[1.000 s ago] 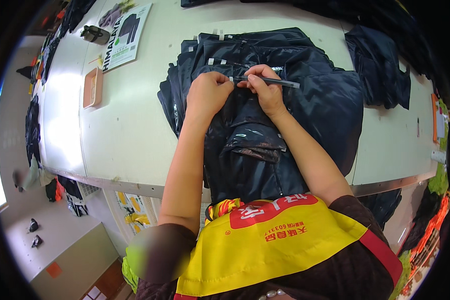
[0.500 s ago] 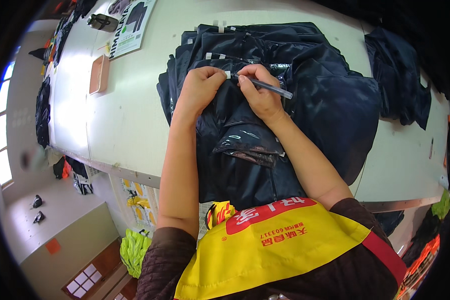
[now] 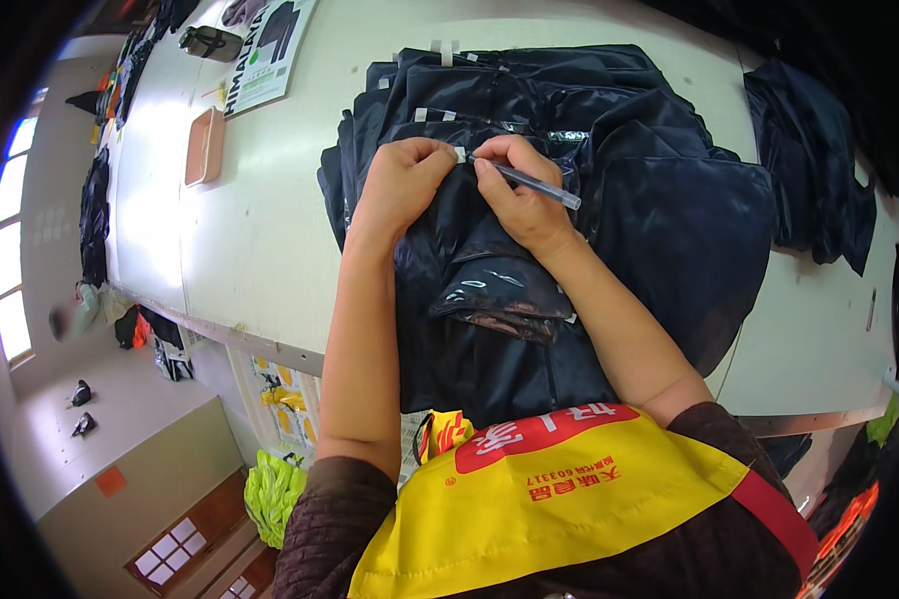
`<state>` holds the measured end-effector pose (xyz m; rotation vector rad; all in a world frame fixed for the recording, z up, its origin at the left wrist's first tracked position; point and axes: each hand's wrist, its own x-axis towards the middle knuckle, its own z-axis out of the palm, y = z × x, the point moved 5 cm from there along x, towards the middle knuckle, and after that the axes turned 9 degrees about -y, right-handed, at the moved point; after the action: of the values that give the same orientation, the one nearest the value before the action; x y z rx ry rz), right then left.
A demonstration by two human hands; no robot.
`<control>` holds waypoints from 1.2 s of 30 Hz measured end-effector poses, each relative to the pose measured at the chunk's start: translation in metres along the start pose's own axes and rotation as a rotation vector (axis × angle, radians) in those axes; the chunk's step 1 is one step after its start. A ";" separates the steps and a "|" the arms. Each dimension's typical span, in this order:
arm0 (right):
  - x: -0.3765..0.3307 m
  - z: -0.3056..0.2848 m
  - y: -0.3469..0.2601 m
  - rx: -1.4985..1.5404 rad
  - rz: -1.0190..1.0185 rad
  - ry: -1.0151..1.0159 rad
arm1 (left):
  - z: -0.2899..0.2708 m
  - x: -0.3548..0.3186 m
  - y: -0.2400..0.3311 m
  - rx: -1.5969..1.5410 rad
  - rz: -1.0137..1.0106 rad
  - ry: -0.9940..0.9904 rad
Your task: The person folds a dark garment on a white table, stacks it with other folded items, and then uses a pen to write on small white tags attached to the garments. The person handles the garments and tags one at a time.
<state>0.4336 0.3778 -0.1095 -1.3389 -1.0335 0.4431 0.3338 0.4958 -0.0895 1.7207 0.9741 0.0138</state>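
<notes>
A stack of dark navy, shiny garments [image 3: 569, 354] lies on the table before me. My left hand [image 3: 402, 188] is closed in a pinch on a small white label [image 3: 459, 155] near the middle of the stack. My right hand [image 3: 531, 205] grips a pen [image 3: 544, 188], its clear barrel slanting down to the right. The pen's point is at the label's right edge; whether it touches cannot be made out. Below my hands, a folded dark piece with glossy clear film [image 3: 504, 290] rests on the garments.
More dark garments [image 3: 809, 160] lie at the right of the white table [image 3: 260, 230]. Toward the far left are a pinkish tray [image 3: 205, 147], a printed sheet [image 3: 273, 60] and a dark bottle [image 3: 210, 43]. A thin pen-like stick [image 3: 871, 310] lies near the right edge.
The whole view has shifted slightly, with the scene sitting a little further right. Both hands keep nearly the same place and grip, and the pen tilts slightly more downward.
</notes>
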 end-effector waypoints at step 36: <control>0.015 0.029 -0.002 0.536 0.185 -0.117 | -0.031 -0.062 0.032 0.620 0.447 0.321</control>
<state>0.4174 0.4053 -0.1051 -0.9337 -0.8082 0.8784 0.2977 0.4807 -0.0238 2.5440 0.8470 0.3162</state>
